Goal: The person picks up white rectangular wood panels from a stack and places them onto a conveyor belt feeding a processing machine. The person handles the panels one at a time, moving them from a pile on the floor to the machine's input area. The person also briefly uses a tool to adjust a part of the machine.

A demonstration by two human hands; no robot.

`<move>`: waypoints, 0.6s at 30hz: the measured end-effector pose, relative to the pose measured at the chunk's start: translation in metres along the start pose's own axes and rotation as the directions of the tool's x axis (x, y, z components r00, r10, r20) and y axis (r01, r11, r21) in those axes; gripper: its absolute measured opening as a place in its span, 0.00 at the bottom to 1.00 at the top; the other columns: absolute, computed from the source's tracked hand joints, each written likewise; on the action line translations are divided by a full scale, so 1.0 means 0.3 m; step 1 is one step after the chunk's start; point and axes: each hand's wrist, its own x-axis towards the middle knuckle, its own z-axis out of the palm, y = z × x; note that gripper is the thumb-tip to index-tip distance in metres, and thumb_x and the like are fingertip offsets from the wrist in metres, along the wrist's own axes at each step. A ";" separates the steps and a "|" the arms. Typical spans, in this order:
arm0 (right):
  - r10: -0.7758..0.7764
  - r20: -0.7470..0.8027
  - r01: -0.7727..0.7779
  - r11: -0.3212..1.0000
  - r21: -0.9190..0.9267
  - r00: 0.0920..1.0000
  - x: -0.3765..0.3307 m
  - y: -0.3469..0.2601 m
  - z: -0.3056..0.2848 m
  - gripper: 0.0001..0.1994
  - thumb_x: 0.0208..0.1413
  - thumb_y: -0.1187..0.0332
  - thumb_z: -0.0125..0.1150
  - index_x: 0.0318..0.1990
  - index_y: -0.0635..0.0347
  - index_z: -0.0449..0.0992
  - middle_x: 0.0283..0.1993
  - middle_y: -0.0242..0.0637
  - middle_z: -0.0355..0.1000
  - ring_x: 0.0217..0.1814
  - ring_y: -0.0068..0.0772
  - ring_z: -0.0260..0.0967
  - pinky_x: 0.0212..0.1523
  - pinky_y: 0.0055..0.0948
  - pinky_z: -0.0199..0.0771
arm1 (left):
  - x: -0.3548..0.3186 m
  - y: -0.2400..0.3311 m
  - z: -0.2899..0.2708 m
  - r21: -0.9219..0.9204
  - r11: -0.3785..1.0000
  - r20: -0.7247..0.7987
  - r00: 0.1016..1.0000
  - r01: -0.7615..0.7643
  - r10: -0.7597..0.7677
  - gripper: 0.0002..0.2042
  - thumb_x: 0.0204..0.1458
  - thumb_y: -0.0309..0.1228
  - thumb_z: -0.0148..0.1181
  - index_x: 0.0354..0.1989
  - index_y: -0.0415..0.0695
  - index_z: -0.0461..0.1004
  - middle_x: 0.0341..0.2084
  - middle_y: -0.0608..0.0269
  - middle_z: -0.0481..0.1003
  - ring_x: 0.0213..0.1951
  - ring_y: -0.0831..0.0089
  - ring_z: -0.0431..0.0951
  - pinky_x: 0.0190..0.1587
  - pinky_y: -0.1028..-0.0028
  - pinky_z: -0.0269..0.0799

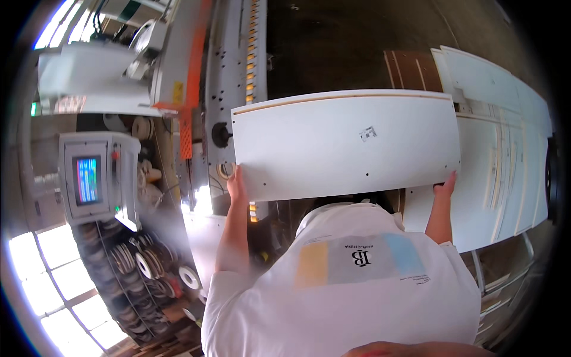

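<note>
A long white panel point(333, 143) spans the space in front of me. It has a brown line along its far edge, a small printed sticker point(368, 134) and a few dark holes. My left hand point(237, 185) is closed on its left end near the close corner, thumb along the edge. At the opposite end, my right hand point(445, 183) grips the near right corner. Both arms reach forward, and the panel hides most of the fingers beneath it. Its left end is close beside the machine's black round knob point(222, 135).
Along the left runs a grey machine bed point(225, 71) with a row of yellow rollers point(250, 53) and an orange guard point(193, 77). A control box point(98, 178) with a lit screen and several tape rolls point(148, 262) stand farther left. White boards point(476, 172) are stacked at right.
</note>
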 end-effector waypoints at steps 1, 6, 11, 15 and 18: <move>-0.008 -0.013 0.008 0.999 -0.033 1.000 -0.015 0.058 -0.024 0.25 0.65 0.49 0.57 0.65 0.48 0.67 0.62 0.33 0.71 0.63 0.39 0.69 0.62 0.44 0.72 | 0.030 -0.033 -0.054 0.117 0.993 -0.046 0.999 0.009 -0.003 0.27 0.62 0.54 0.52 0.47 0.37 0.79 0.35 0.56 0.80 0.37 0.64 0.77 0.43 0.64 0.70; 0.080 -0.044 -0.085 0.989 -0.121 0.996 -0.259 0.295 0.019 0.24 0.65 0.50 0.57 0.64 0.48 0.68 0.61 0.31 0.72 0.62 0.38 0.70 0.60 0.42 0.73 | 0.067 -0.077 -0.215 0.660 0.746 -0.270 0.956 0.094 0.119 0.27 0.62 0.55 0.47 0.47 0.42 0.79 0.40 0.44 0.79 0.46 0.52 0.78 0.51 0.57 0.70; 0.150 0.033 -0.139 0.965 -0.225 0.988 -0.495 0.423 0.080 0.25 0.65 0.47 0.57 0.63 0.50 0.69 0.62 0.34 0.72 0.62 0.41 0.70 0.62 0.45 0.72 | 0.082 -0.153 -0.288 0.801 0.544 -0.205 0.737 -0.252 0.644 0.28 0.58 0.42 0.58 0.63 0.40 0.65 0.65 0.57 0.65 0.68 0.57 0.61 0.70 0.53 0.50; 0.332 0.049 -0.309 0.915 -0.260 0.942 -0.713 0.498 0.158 0.23 0.64 0.47 0.57 0.61 0.47 0.70 0.59 0.33 0.73 0.61 0.38 0.71 0.59 0.45 0.74 | 0.016 -0.194 -0.196 0.755 0.416 0.075 0.697 -0.508 0.714 0.26 0.60 0.42 0.55 0.64 0.44 0.64 0.67 0.55 0.63 0.71 0.56 0.57 0.72 0.52 0.45; 0.449 0.100 -0.389 0.850 -0.356 0.888 -0.806 0.555 0.158 0.23 0.64 0.49 0.59 0.60 0.46 0.69 0.58 0.33 0.73 0.59 0.38 0.72 0.55 0.45 0.77 | -0.001 -0.190 -0.164 0.732 0.461 0.029 0.700 -0.501 0.713 0.24 0.59 0.41 0.56 0.63 0.46 0.66 0.68 0.57 0.63 0.71 0.58 0.57 0.72 0.50 0.45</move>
